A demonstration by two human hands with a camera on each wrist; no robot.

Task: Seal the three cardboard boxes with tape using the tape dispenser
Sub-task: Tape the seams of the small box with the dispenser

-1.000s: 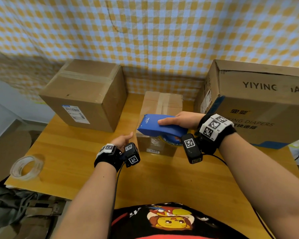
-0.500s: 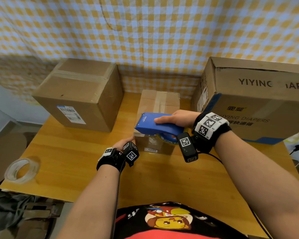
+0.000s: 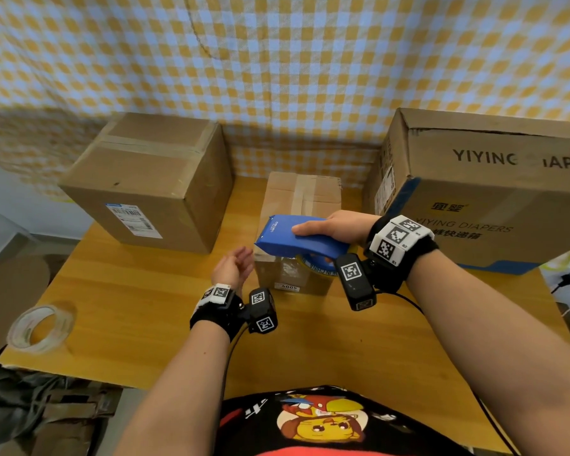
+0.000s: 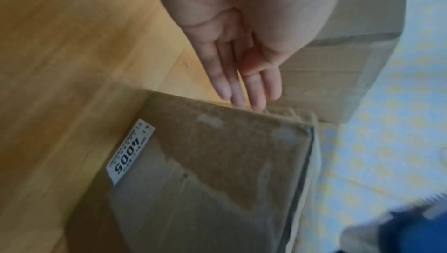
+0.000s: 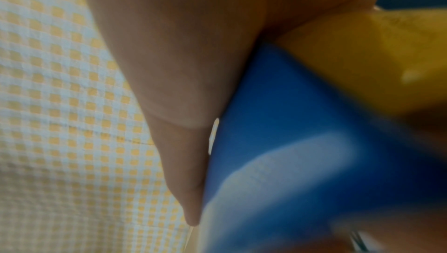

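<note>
Judging by its plain cardboard, the small box (image 3: 301, 205) in the middle of the table (image 3: 152, 307) is probably light and may slide when tape drags across it, so steady it by its left wall. The dispenser (image 3: 293, 236) looks like rigid plastic (take it by the body, away from the toothed blade). Your right hand (image 3: 334, 225) grips it over the box's near top edge, forefinger laid straight along the top. Your left hand (image 3: 232, 269) is open and holds nothing, fingers (image 4: 238, 88) straight, tips just at the box's left edge; whether they touch it is unclear.
</note>
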